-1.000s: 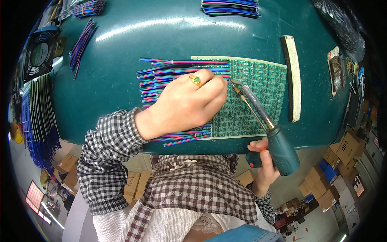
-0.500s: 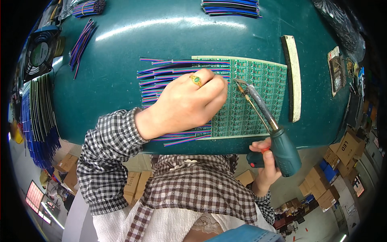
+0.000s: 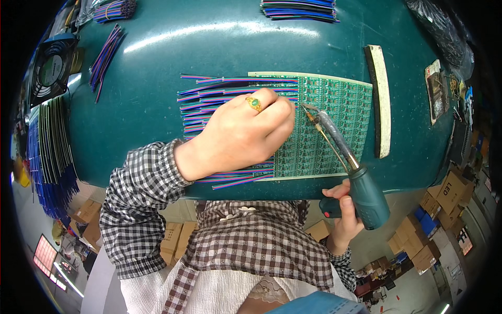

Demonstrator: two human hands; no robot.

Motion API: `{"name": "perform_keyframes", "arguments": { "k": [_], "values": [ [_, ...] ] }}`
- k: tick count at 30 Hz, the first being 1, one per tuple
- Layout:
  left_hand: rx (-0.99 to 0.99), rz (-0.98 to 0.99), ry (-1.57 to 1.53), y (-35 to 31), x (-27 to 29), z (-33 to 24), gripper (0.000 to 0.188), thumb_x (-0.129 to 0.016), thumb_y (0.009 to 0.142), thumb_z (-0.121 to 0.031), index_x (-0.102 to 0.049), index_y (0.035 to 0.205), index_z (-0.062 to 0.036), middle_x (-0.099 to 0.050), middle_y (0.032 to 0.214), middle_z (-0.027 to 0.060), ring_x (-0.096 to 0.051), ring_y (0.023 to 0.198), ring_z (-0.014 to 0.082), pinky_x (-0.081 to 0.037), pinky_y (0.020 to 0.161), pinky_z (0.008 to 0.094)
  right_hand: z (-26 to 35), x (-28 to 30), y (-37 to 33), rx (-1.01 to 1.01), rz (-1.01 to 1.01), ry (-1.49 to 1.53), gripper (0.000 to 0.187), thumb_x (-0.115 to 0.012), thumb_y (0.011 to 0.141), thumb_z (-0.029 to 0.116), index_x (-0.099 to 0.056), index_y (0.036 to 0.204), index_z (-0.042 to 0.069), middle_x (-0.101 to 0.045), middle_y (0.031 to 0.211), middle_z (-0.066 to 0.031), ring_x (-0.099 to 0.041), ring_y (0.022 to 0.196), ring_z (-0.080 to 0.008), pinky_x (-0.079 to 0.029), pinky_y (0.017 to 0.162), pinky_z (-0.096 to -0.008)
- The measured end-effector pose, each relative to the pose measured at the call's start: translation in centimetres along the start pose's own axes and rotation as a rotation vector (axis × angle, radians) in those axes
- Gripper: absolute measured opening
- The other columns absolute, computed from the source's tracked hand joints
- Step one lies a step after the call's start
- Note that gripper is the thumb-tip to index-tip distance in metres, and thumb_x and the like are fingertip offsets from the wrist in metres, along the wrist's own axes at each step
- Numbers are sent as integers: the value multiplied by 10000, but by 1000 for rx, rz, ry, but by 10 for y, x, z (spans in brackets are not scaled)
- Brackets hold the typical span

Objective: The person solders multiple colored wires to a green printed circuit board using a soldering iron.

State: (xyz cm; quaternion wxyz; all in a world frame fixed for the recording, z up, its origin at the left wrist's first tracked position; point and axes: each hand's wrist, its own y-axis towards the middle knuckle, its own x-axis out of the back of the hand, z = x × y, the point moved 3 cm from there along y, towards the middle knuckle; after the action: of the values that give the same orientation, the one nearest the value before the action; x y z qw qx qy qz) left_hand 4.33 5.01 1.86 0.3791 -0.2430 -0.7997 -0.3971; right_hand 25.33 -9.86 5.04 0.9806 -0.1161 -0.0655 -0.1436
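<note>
A green circuit board panel [image 3: 334,118] lies on the dark green table [image 3: 157,104], with rows of coloured ribbon wires [image 3: 204,99] fanning out from its left edge. My left hand [image 3: 246,133], wearing a ring with a green stone, rests on the wires at the board's left side, its fingers curled down onto them. My right hand [image 3: 342,217] grips the teal handle of a soldering iron [image 3: 361,186] at the table's near edge. The iron's tip [image 3: 306,108] touches the board just right of my left fingertips.
A long pale strip [image 3: 380,99] lies right of the board. Wire bundles lie at the far edge [image 3: 298,8] and far left [image 3: 104,52]. A black fan [image 3: 49,65] and stacked boards with blue wires [image 3: 47,157] sit at left. Cardboard boxes [image 3: 449,193] stand on the floor.
The soldering iron's tip has shifted slightly on the board beside my left fingertips. My left hand has stayed in place on the wires.
</note>
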Motion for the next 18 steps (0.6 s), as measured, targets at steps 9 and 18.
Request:
{"name": "perform_keyframes", "arguments": {
  "k": [9, 18],
  "values": [
    [-21, -11, 19, -2, -2, 0, 355, -642, 666, -45, -661, 1004, 61, -595, 960, 111, -602, 814, 231, -535, 675, 311, -1, 0, 0, 2, -5, 18, 373, -602, 897, 131, -523, 1155, -126, -589, 804, -141, -629, 749, -260, -585, 711, -433],
    [-6, 16, 19, 0, 0, 1, 351, -640, 673, -54, -662, 1007, 50, -593, 958, 98, -599, 811, 220, -530, 662, 303, -1, -1, 0, -7, 5, 22, 373, -602, 893, 120, -520, 1159, -129, -586, 802, -140, -623, 747, -255, -586, 708, -433]
  ]
}}
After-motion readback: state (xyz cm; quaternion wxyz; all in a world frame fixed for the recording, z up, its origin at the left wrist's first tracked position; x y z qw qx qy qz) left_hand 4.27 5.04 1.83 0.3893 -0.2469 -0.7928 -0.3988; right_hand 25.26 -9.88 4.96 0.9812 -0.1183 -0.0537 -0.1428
